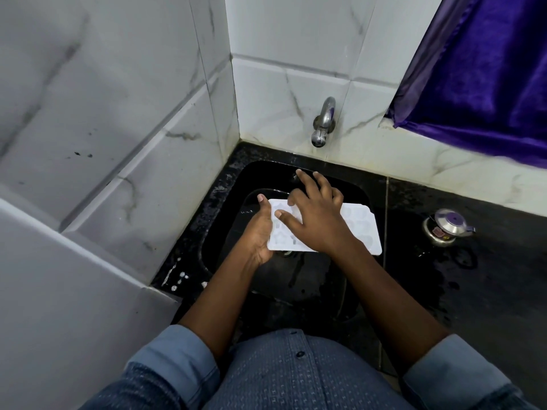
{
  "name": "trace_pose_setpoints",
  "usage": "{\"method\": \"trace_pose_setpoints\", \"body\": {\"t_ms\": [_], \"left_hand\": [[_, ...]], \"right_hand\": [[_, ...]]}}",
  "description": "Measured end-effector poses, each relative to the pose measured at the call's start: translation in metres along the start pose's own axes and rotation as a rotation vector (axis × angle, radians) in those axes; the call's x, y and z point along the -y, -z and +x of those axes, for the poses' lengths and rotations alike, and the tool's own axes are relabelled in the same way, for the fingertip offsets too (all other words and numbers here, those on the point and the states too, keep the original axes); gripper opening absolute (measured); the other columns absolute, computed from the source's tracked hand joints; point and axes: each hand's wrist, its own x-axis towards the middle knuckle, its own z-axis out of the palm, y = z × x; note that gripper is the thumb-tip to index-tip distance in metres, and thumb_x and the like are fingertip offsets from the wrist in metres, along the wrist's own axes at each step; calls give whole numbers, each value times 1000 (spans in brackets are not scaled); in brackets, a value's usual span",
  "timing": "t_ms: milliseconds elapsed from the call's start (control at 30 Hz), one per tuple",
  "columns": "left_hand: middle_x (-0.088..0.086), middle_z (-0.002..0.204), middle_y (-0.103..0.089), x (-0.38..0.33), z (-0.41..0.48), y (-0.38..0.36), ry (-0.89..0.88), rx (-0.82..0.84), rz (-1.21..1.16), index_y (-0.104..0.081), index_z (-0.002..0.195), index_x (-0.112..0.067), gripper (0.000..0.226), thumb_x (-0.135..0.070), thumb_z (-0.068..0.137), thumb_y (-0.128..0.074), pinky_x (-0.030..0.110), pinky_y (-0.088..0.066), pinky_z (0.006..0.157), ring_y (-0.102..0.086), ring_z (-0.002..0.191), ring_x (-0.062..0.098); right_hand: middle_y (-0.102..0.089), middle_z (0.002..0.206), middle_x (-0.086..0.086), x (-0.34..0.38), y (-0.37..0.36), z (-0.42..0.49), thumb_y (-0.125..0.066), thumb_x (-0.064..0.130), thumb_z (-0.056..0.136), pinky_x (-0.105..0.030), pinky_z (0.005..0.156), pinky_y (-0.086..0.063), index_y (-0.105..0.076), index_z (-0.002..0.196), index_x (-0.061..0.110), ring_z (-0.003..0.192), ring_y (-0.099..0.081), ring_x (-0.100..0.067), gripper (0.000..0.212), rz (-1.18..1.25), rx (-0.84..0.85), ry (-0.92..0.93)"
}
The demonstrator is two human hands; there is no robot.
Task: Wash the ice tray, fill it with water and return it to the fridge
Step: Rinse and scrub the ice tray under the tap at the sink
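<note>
A white ice tray [359, 229] with moulded shapes is held level over the black sink [231, 202]. My left hand [257, 232] grips its left end, thumb along the edge and palm underneath. My right hand [313, 208] lies across the top of the tray with fingers spread and fairly straight, rubbing or pressing its surface. A chrome tap [324, 121] sticks out of the tiled wall just behind the sink; I see no stream of water from it.
The black counter [473, 291] to the right is wet and carries a small steel lidded pot [447, 227]. Marble-look tiled walls close in on the left and back. A purple curtain [479, 75] hangs at the upper right.
</note>
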Motion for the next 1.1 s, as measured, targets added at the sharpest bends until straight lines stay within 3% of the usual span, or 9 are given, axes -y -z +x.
{"method": "trace_pose_setpoints", "body": {"t_ms": [100, 200, 333, 433, 633, 700, 867, 967, 1100], "left_hand": [[19, 115, -78, -1, -6, -2, -27, 26, 27, -73, 120, -14, 90, -79, 99, -13, 47, -61, 89, -78, 102, 32], [21, 119, -77, -2, -8, 1, -38, 21, 23, -72, 122, -13, 91, -80, 98, -16, 47, -60, 93, -76, 108, 34], [23, 124, -74, -2, -6, 3, -54, 25, 23, -68, 132, -11, 97, -84, 95, -16, 59, -53, 106, -74, 114, 37], [23, 125, -74, -2, -6, 4, -68, 19, 10, -66, 134, -10, 98, -85, 94, -17, 59, -50, 111, -73, 117, 36], [25, 128, -72, 0, -10, 6, -118, 28, 41, -69, 133, -12, 96, -85, 94, -21, 66, -47, 111, -71, 119, 41], [26, 129, -71, -1, -10, 6, -117, 39, 31, -66, 137, -10, 99, -87, 92, -22, 68, -45, 112, -70, 121, 43], [27, 129, -71, 0, -12, 8, -128, 55, 14, -65, 136, -7, 97, -83, 95, -20, 67, -48, 109, -69, 121, 44], [24, 123, -74, -3, -14, 7, -124, 51, 22, -67, 130, -10, 94, -82, 97, -17, 57, -58, 99, -74, 113, 38], [26, 126, -72, -1, -16, 9, -144, 53, -2, -68, 131, -12, 92, -85, 91, -29, 67, -44, 113, -70, 119, 42]], "right_hand": [[-4, 176, -1, 8, -1, 1, -40, 67, 102, -58, 119, -9, -62, 128, 36, 160, 4, -32, 47, -68, 138, 16], [0, 176, 0, 11, 0, 2, -33, 70, 103, -58, 120, -5, -63, 136, 42, 160, 9, -32, 52, -54, 209, -15], [2, 176, 2, 16, 1, 3, -31, 69, 104, -56, 120, -3, -69, 125, 38, 160, 10, -29, 53, -13, 172, 6], [3, 176, 1, 20, 1, 4, -23, 71, 103, -58, 120, -3, -67, 130, 39, 160, 11, -30, 61, -42, 209, -19], [-1, 176, 0, 24, 1, 6, -23, 71, 103, -59, 121, -7, -71, 110, 34, 160, 8, -30, 61, -30, 130, -8], [3, 176, 1, 25, 1, 7, -20, 73, 103, -59, 120, -6, -73, 113, 36, 160, 8, -31, 65, -61, 153, -28], [0, 176, 2, 30, 3, 9, -14, 75, 99, -58, 120, -6, -75, 103, 33, 160, 6, -30, 75, -40, 116, -12], [0, 176, 1, 32, 4, 10, -16, 75, 101, -59, 120, -4, -74, 113, 35, 160, 9, -30, 72, -50, 187, -30], [-4, 176, 1, 34, 5, 12, -23, 71, 104, -57, 121, -4, -75, 101, 31, 160, 6, -27, 65, -12, 170, 14]]}}
